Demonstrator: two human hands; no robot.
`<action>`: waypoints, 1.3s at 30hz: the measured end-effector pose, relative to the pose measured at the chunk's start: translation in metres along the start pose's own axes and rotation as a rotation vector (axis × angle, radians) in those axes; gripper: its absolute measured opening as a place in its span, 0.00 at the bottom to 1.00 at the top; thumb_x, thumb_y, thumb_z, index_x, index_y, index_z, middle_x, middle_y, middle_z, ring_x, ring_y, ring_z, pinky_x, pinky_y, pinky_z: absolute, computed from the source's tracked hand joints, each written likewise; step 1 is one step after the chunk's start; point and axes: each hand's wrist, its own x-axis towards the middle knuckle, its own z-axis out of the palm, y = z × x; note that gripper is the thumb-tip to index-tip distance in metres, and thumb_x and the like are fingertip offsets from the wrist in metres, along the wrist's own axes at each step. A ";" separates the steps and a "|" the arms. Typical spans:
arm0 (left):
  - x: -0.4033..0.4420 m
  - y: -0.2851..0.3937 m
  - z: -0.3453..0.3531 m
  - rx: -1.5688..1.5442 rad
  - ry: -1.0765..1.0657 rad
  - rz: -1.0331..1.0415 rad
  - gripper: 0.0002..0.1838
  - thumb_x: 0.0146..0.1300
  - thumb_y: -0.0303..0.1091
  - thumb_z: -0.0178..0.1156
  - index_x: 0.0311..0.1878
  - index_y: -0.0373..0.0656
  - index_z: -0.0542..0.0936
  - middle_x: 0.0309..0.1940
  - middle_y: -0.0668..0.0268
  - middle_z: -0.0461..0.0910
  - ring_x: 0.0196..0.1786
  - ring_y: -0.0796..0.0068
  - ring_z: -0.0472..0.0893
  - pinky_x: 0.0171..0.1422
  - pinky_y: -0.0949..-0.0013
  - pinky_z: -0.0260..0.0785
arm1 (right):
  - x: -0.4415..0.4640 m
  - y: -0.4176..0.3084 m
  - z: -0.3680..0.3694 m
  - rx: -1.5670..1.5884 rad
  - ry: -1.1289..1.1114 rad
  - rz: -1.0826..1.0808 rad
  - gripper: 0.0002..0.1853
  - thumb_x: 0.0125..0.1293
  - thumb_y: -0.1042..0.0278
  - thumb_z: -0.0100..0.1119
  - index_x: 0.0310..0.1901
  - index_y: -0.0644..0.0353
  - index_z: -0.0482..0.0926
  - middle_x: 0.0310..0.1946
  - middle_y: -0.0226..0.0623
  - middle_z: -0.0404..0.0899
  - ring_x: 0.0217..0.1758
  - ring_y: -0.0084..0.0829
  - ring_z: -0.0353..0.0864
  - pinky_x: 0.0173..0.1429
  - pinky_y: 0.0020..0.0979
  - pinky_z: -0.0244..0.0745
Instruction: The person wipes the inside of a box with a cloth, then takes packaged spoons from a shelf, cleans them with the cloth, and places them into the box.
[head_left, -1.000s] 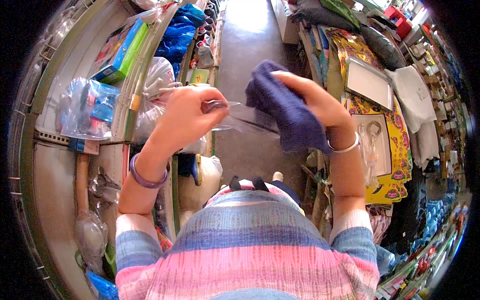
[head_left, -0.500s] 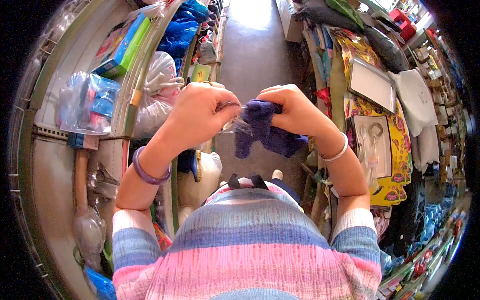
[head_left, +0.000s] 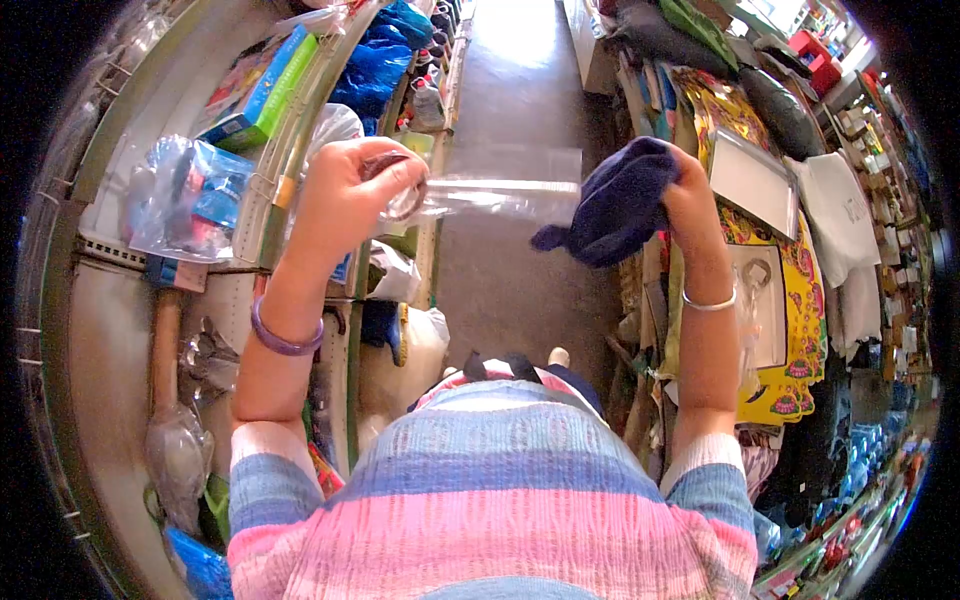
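My left hand (head_left: 355,195) is closed on a clear plastic bag (head_left: 520,188), which stretches sideways over the aisle. A dark, curved, band-like thing (head_left: 388,162) shows at the same fingers; its kind is unclear. On the other side, my right hand (head_left: 692,205) grips a dark navy, soft fabric piece (head_left: 620,205) by its right edge. The fabric hangs bunched, with a narrow end sticking out at lower left, and I cannot tell exactly what it is. Bag and fabric are apart, with a small gap between them.
Shelving on the left holds a blue-green box (head_left: 262,95), a plastic-wrapped packet (head_left: 195,200) and a wooden-handled tool (head_left: 165,350). At right lie a framed tray (head_left: 755,180) and yellow patterned sheets (head_left: 800,350). A grey floor aisle (head_left: 510,110) runs ahead between them.
My hands have moved apart, left hand leftward and right hand rightward. The navy fabric has come away from the plastic bag, which now shows stretched out.
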 end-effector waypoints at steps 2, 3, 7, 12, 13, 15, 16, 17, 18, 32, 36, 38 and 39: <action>0.000 -0.004 0.006 -0.184 0.144 0.023 0.07 0.58 0.29 0.60 0.35 0.35 0.82 0.27 0.69 0.81 0.30 0.86 0.76 0.34 0.81 0.66 | -0.005 0.010 0.004 0.292 0.046 0.037 0.15 0.57 0.74 0.56 0.48 0.65 0.75 0.39 0.35 0.80 0.40 0.26 0.79 0.47 0.26 0.75; 0.000 -0.004 0.011 -0.278 0.214 0.036 0.06 0.59 0.29 0.60 0.35 0.36 0.82 0.28 0.70 0.81 0.30 0.87 0.75 0.34 0.82 0.66 | -0.008 0.015 0.015 0.450 0.039 0.034 0.17 0.58 0.71 0.56 0.50 0.64 0.74 0.42 0.36 0.79 0.41 0.27 0.79 0.48 0.27 0.75; 0.000 -0.003 0.045 -0.426 0.359 0.037 0.06 0.60 0.28 0.59 0.38 0.37 0.81 0.30 0.73 0.79 0.33 0.88 0.74 0.35 0.83 0.65 | -0.016 0.045 0.064 0.793 -0.054 0.134 0.23 0.61 0.69 0.56 0.58 0.63 0.68 0.53 0.37 0.74 0.53 0.30 0.75 0.62 0.33 0.67; -0.005 0.003 0.086 -0.560 0.253 0.054 0.08 0.58 0.21 0.57 0.42 0.36 0.78 0.34 0.67 0.79 0.36 0.84 0.77 0.43 0.80 0.70 | -0.019 -0.004 0.132 0.680 0.039 -0.047 0.20 0.58 0.72 0.59 0.53 0.68 0.71 0.43 0.36 0.78 0.43 0.26 0.78 0.50 0.27 0.75; -0.006 0.007 0.089 -0.526 0.255 0.066 0.08 0.58 0.21 0.57 0.41 0.35 0.78 0.34 0.67 0.80 0.36 0.83 0.77 0.43 0.79 0.70 | -0.013 -0.004 0.134 0.628 0.069 -0.041 0.19 0.58 0.73 0.59 0.51 0.68 0.72 0.41 0.35 0.78 0.42 0.25 0.78 0.48 0.25 0.75; -0.008 0.011 0.092 -0.460 0.262 0.092 0.08 0.57 0.19 0.56 0.41 0.35 0.77 0.34 0.66 0.80 0.37 0.82 0.78 0.44 0.79 0.70 | -0.010 -0.007 0.133 0.558 0.129 -0.035 0.16 0.56 0.75 0.60 0.47 0.67 0.74 0.37 0.32 0.78 0.38 0.21 0.77 0.44 0.23 0.74; -0.008 0.006 0.093 -0.532 0.255 0.081 0.08 0.57 0.17 0.56 0.40 0.34 0.77 0.35 0.65 0.80 0.38 0.81 0.79 0.44 0.79 0.71 | -0.009 -0.011 0.132 0.541 0.157 -0.035 0.13 0.56 0.75 0.60 0.43 0.66 0.76 0.34 0.30 0.78 0.36 0.19 0.76 0.42 0.23 0.73; -0.008 0.004 0.093 -0.538 0.246 0.070 0.08 0.57 0.18 0.57 0.40 0.35 0.77 0.34 0.65 0.80 0.37 0.82 0.79 0.44 0.79 0.71 | -0.008 -0.013 0.132 0.525 0.181 -0.033 0.10 0.55 0.76 0.60 0.40 0.65 0.77 0.32 0.27 0.78 0.34 0.17 0.74 0.40 0.22 0.72; -0.010 0.003 0.092 -0.542 0.239 0.059 0.07 0.57 0.18 0.57 0.40 0.35 0.77 0.34 0.66 0.80 0.37 0.82 0.78 0.44 0.79 0.71 | -0.008 -0.013 0.131 0.497 0.206 -0.055 0.10 0.55 0.76 0.59 0.40 0.65 0.77 0.31 0.27 0.78 0.34 0.17 0.74 0.39 0.22 0.72; -0.017 0.005 0.114 -1.001 0.322 -0.036 0.04 0.60 0.24 0.58 0.39 0.38 0.77 0.32 0.68 0.79 0.33 0.84 0.76 0.40 0.81 0.68 | -0.006 0.002 0.134 0.560 0.423 -0.219 0.07 0.59 0.76 0.57 0.39 0.61 0.76 0.31 0.30 0.78 0.31 0.20 0.78 0.35 0.22 0.76; -0.016 0.005 0.114 -0.989 0.283 -0.042 0.04 0.60 0.23 0.58 0.38 0.38 0.77 0.31 0.69 0.78 0.34 0.84 0.76 0.40 0.81 0.68 | -0.006 0.006 0.129 0.745 0.370 -0.226 0.07 0.61 0.76 0.54 0.42 0.60 0.75 0.34 0.34 0.79 0.33 0.25 0.80 0.39 0.26 0.79; -0.016 0.004 0.114 -0.950 0.294 -0.012 0.04 0.60 0.23 0.57 0.38 0.39 0.77 0.32 0.69 0.78 0.34 0.83 0.76 0.41 0.80 0.69 | -0.006 0.004 0.124 0.838 0.300 -0.245 0.10 0.62 0.76 0.53 0.45 0.60 0.74 0.38 0.37 0.79 0.37 0.28 0.81 0.43 0.29 0.80; -0.016 0.000 0.114 -0.912 0.309 0.018 0.04 0.60 0.23 0.57 0.38 0.39 0.77 0.33 0.68 0.79 0.35 0.81 0.77 0.41 0.79 0.70 | -0.006 0.002 0.120 0.920 0.254 -0.213 0.12 0.62 0.76 0.52 0.48 0.61 0.72 0.40 0.38 0.78 0.40 0.29 0.80 0.46 0.30 0.79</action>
